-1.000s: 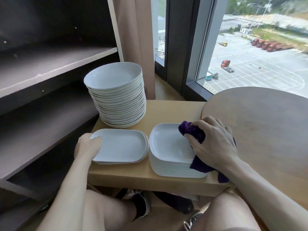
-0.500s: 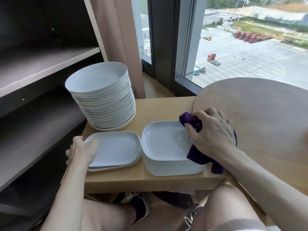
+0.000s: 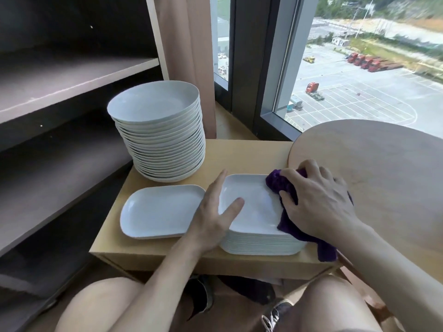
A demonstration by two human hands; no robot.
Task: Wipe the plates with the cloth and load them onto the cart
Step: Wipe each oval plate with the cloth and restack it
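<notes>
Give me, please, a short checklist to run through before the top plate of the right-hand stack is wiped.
1. Purple cloth gripped: ok, the right hand holds it bunched on the right side of the top plate.
2. Plate steadied: ok, the left hand lies with straight fingers on its left edge.
3. Square stack fully on the wooden table: ok, though near the front edge.
4. Plate already clean: cannot tell.
5. Room on the cart shelf: ok, bare board in view.
</notes>
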